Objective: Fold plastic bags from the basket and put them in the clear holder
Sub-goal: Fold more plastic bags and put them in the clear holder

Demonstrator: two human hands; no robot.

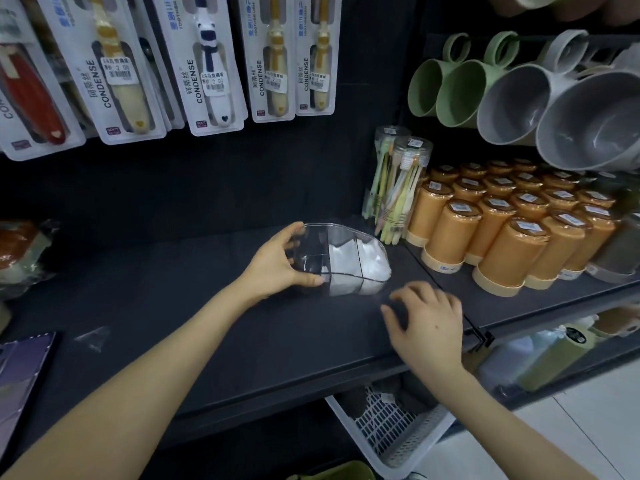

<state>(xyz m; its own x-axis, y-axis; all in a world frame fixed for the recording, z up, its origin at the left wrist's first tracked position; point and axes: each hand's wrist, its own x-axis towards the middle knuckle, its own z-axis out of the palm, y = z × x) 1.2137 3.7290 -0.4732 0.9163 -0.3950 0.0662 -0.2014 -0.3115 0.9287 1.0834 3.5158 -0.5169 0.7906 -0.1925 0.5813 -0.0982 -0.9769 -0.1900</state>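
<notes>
Head view, downward over shelf (207,323)

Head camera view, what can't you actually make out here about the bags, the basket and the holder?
- Basket: mostly under the dark shelf; contents unclear.
- Clear holder: number of white bags inside unreadable, walls glare.
- Right hand: blurred, whatever lies under its palm hidden.
- Left hand: grip on the holder's left end, which it covers.

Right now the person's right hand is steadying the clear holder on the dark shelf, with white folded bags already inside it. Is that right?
Not quite. In the head view it is the left hand that grips the clear holder; the right hand lies beside it on the dark shelf. The white folded bags are indeed inside.
</notes>
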